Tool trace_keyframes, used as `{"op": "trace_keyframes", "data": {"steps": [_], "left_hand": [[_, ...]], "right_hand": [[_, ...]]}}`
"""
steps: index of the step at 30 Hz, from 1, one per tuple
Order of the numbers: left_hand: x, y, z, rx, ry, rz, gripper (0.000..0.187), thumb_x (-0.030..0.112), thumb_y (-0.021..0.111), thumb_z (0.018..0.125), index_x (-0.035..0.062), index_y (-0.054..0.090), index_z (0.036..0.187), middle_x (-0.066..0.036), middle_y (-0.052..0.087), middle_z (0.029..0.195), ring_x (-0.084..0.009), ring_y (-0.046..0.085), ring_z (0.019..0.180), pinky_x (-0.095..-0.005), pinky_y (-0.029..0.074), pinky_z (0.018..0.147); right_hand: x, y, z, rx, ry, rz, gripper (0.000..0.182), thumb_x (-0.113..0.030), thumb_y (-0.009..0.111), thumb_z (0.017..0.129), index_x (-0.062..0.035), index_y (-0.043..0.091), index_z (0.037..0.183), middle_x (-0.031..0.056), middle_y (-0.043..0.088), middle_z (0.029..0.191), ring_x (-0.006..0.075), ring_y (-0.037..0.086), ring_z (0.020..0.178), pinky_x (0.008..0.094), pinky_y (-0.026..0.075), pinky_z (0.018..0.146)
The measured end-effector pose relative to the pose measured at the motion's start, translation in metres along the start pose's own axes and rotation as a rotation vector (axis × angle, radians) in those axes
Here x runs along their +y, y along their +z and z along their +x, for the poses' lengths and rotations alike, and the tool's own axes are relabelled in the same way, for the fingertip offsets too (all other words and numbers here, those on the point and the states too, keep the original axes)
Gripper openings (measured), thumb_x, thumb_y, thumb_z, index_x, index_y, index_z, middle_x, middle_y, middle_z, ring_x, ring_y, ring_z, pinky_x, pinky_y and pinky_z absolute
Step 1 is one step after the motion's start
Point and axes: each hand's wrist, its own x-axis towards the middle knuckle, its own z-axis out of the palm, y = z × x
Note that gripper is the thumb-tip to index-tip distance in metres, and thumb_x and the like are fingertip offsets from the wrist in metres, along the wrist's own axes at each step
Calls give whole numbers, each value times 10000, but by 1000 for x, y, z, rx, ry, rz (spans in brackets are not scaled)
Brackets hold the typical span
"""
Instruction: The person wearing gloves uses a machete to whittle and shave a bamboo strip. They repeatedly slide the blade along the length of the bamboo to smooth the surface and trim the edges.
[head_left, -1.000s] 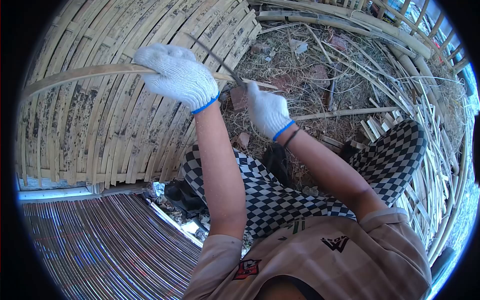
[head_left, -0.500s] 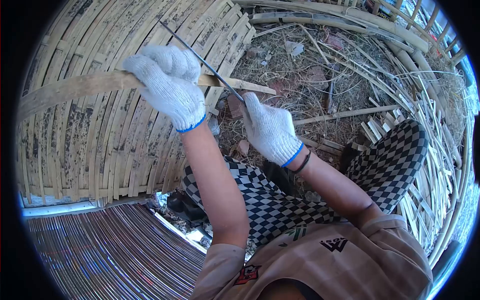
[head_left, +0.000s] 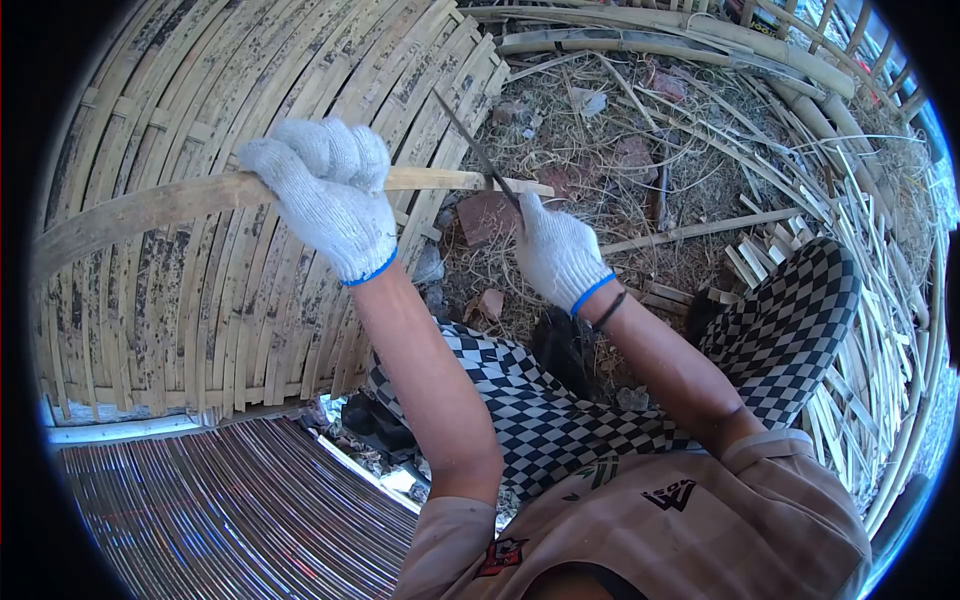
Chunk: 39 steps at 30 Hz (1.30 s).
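Note:
My left hand (head_left: 328,195), in a white knit glove with a blue cuff, is wrapped round a long bamboo strip (head_left: 150,203). The strip runs from the far left, through the fist, to a narrow tip on the right. My right hand (head_left: 562,250), gloved the same way, grips a knife (head_left: 470,140) whose handle is hidden in the fingers. Its long, thin, dark blade points up and left and crosses the strip near the tip.
Woven bamboo panels (head_left: 180,300) fill the left side, with a slatted mat (head_left: 230,510) below. Bamboo poles (head_left: 680,45) lie along the back. Fibre shavings and brick pieces (head_left: 490,218) cover the ground ahead. Split bamboo strips (head_left: 860,370) are piled at the right, beside my checkered trousers (head_left: 590,420).
My right hand and the knife have moved right along the strip, from close beside my left hand towards the tip. The blade tilts more steeply. My left hand has shifted slightly left and down.

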Motion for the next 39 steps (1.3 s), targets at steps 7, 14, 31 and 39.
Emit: {"op": "trace_keyframes", "data": {"steps": [7, 14, 31, 39], "left_hand": [[5, -5, -3, 100, -45, -59, 617, 537, 487, 1069, 191, 321, 586, 41, 233, 486, -111, 149, 405, -280, 173, 381], [-1, 21, -3, 724, 55, 157, 254, 362, 478, 1092, 182, 560, 932, 53, 452, 630, -64, 419, 433, -274, 413, 398], [-3, -16, -11, 537, 76, -68, 208, 346, 474, 1092, 246, 565, 933, 81, 463, 646, -56, 410, 432, -214, 387, 394], [2, 10, -4, 423, 82, 192, 429, 445, 514, 1081, 192, 433, 745, 60, 356, 541, -68, 256, 389, -253, 187, 346]], "right_hand": [[0, 10, -1, -57, 42, 4, 237, -122, 589, 916, -30, 487, 1109, 208, 697, 740, 411, 720, 736, 538, 547, 620], [-29, 17, -10, -26, 44, 79, 200, -190, 560, 1002, -50, 485, 1124, 216, 680, 709, 425, 697, 691, 542, 547, 619], [-4, 28, -6, -29, -7, 3, 219, -101, 578, 914, -24, 496, 1102, 222, 720, 799, 418, 728, 769, 531, 562, 643], [-7, 43, -9, 21, 29, 83, 238, -233, 544, 1028, -54, 507, 1180, 250, 684, 751, 456, 693, 731, 571, 536, 632]]}}
